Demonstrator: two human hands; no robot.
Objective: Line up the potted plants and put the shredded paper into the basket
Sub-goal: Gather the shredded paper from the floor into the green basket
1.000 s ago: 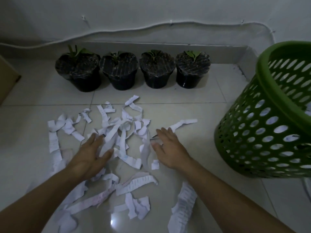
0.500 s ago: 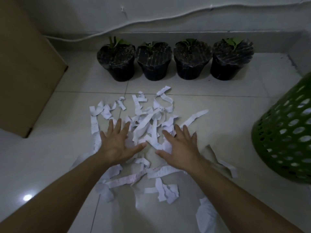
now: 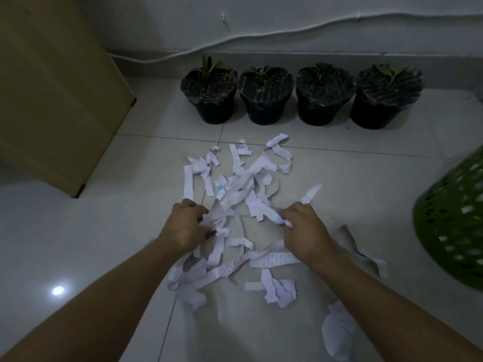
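White shredded paper strips (image 3: 243, 189) lie scattered on the tiled floor in front of me. My left hand (image 3: 187, 226) is curled onto the left side of the pile, fingers closed around several strips. My right hand (image 3: 303, 228) grips strips on the right side. Several black pots with small green plants (image 3: 264, 97) stand side by side in a row along the back wall. The green perforated basket (image 3: 454, 231) stands at the right edge, partly out of frame.
A large brown cardboard box (image 3: 52, 100) stands at the left on the floor. A cable runs along the grey wall (image 3: 287, 32) behind the pots. More loose strips (image 3: 277, 286) lie near my forearms.
Both hands went from flat and spread on the paper to curled, gathering strips toward each other. My view shifted left, so the basket slid to the right edge.
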